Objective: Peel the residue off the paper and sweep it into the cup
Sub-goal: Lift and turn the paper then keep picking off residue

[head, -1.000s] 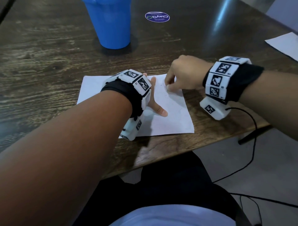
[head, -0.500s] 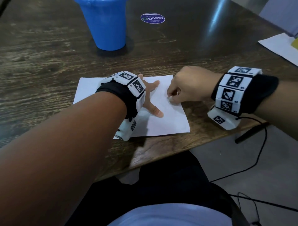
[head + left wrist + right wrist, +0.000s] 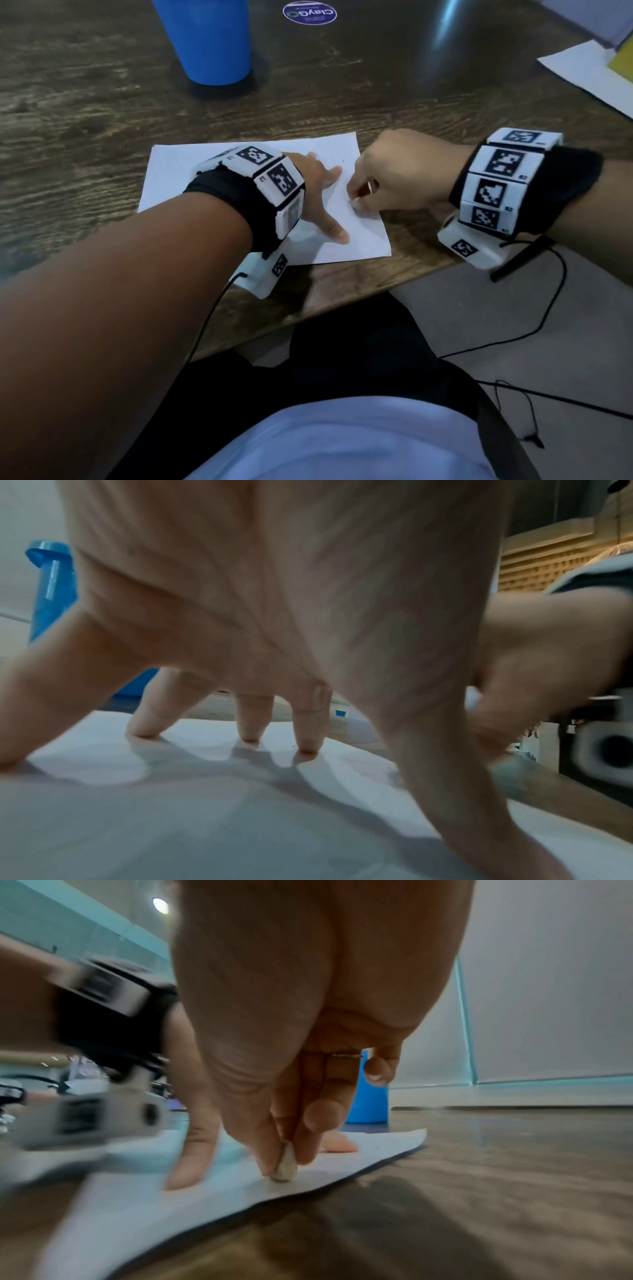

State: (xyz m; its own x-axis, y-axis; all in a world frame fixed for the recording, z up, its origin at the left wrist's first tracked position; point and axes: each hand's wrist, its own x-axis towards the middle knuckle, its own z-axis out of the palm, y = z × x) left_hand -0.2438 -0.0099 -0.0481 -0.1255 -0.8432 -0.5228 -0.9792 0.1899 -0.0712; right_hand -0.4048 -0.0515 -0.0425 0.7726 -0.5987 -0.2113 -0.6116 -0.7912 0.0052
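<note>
Since a second ago the right hand [image 3: 394,178] has slid nearer along the right side of the paper [image 3: 178,171], and the small pale piece [image 3: 285,1164] pinched in it has moved with it toward the sheet's near right edge. The left hand [image 3: 318,192] has stayed planted on the sheet.

The paper lies flat on the dark wood bench [image 3: 85,113], close to its near edge. The left hand is spread, its fingers [image 3: 308,723] straight and apart, tips pressing the sheet, thumb reaching toward the near side. The right hand's thumb and forefinger are curled together on the small pale piece, whose lower end touches the paper; the other fingers are tucked in, one bearing a thin ring [image 3: 346,1056]. I cannot tell what the piece is, nor make out residue on the sheet.

The blue cup [image 3: 209,37] stands upright on the far side of the bench, well apart from the paper. A round sticker [image 3: 310,13] lies to its right, and more sheets [image 3: 589,75] sit at the far right.
</note>
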